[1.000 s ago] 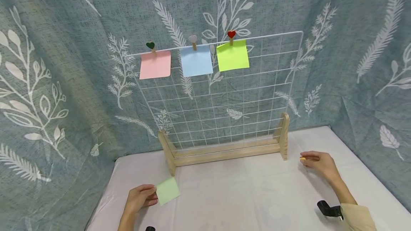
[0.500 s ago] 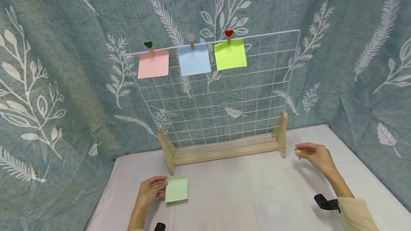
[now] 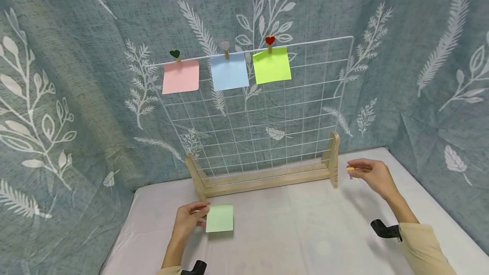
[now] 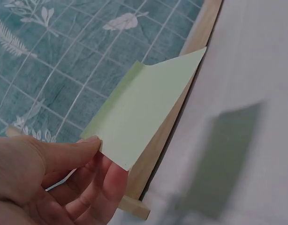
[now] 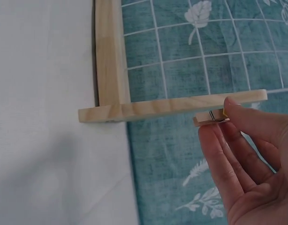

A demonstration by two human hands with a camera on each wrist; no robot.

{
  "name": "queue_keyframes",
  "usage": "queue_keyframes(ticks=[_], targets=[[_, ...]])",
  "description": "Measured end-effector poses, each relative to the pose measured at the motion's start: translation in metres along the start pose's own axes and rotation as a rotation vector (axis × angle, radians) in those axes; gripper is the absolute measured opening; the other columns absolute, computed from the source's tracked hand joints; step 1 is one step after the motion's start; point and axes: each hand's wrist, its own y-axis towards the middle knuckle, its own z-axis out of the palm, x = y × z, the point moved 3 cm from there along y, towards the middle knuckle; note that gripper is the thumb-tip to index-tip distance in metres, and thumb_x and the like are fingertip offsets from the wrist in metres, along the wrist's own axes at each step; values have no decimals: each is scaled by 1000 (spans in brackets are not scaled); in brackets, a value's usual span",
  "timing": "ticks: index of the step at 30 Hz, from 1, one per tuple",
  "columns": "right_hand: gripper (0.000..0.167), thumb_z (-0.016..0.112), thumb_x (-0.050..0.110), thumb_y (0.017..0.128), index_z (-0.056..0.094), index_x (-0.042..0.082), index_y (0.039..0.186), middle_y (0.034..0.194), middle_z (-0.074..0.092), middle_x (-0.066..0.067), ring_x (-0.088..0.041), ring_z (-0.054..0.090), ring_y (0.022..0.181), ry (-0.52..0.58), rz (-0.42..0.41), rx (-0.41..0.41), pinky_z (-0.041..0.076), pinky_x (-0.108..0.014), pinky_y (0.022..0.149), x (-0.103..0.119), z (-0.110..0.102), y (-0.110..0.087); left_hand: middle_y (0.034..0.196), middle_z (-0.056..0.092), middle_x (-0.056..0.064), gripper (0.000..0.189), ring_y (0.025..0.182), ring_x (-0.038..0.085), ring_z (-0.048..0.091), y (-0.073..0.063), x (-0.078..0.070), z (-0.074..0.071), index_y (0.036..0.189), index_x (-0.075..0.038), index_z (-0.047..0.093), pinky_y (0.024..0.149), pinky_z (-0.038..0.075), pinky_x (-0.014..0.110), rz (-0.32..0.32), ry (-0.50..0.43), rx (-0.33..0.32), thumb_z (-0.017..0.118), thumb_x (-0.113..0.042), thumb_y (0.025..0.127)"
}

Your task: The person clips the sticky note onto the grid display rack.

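Note:
My left hand pinches a pale green sticky note by its left edge, between thumb and fingers. In the left wrist view the note tilts above the table and casts a shadow there. Beyond the grid's right foot, my right hand holds a small wooden clothespin with a yellow top. The right wrist view has the clothespin between thumb and fingertips, its yellow part mostly hidden by the thumb. A white wire grid stands upright between the two hands, farther back.
Along the grid's top wire hang a pink note, a blue note and a lime note, each under a heart-topped clothespin. Wooden feet and a bar carry the grid on the white table. Patterned cloth surrounds it.
My left hand has carried the green note right and up toward the grid, turning it squarer. My right hand has risen and shifted slightly left with the clothespin. The hanging notes stay clipped.

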Motion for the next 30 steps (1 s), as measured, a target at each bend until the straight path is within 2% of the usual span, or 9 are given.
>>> queue_keyframes(ticks=[3, 6, 10, 14, 21, 26, 30], targets=[[38, 73, 18, 91, 66, -7, 119, 110, 69, -22, 4, 65, 82, -15, -1, -3, 56, -16, 71, 4, -1, 2, 83, 68, 11, 23, 67, 16, 61, 0, -2, 5, 110, 13, 67, 56, 61, 33, 2, 2, -7, 66, 5, 89], [39, 72, 21, 91, 66, -5, 120, 112, 69, -21, -1, 66, 86, -39, 11, -5, 59, -24, 76, 8, -3, 5, 81, 68, 10, 23, 67, 16, 60, -1, -4, 10, 110, 13, 67, 54, 60, 31, 16, -4, -5, 66, 5, 89], [39, 71, 25, 93, 67, -3, 120, 114, 69, -20, -23, 69, 97, -50, 30, -7, 58, -44, 85, 16, -4, 8, 83, 67, 11, 22, 66, 15, 60, 0, -7, 18, 110, 14, 67, 54, 59, 29, 41, -14, -8, 66, 5, 90], [42, 70, 29, 93, 68, -2, 120, 115, 67, -23, -39, 64, 106, -35, 31, -9, 55, -54, 89, 23, -6, 11, 85, 68, 11, 22, 66, 14, 61, 3, -9, 25, 109, 14, 68, 55, 61, 30, 62, -53, -29, 67, 5, 89], [42, 70, 28, 93, 67, -4, 121, 116, 67, -24, -43, 61, 109, -15, 14, -3, 52, -57, 91, 30, -2, 14, 85, 67, 11, 21, 65, 14, 61, 3, -16, 36, 109, 13, 68, 52, 61, 32, 105, -93, -25, 67, 3, 90], [37, 70, 22, 93, 68, -4, 119, 115, 67, -24, -42, 62, 106, -28, 1, 6, 54, -56, 89, 33, 3, 15, 88, 69, 11, 21, 66, 14, 63, 2, -20, 43, 108, 13, 68, 52, 61, 33, 105, -107, -14, 68, 2, 90], [37, 69, 23, 94, 68, -3, 119, 115, 67, -25, -43, 62, 107, -30, 1, -2, 53, -57, 89, 35, 3, 17, 88, 69, 10, 20, 66, 15, 64, 4, -27, 52, 107, 12, 69, 53, 61, 34, 109, -109, -1, 68, 1, 90]])
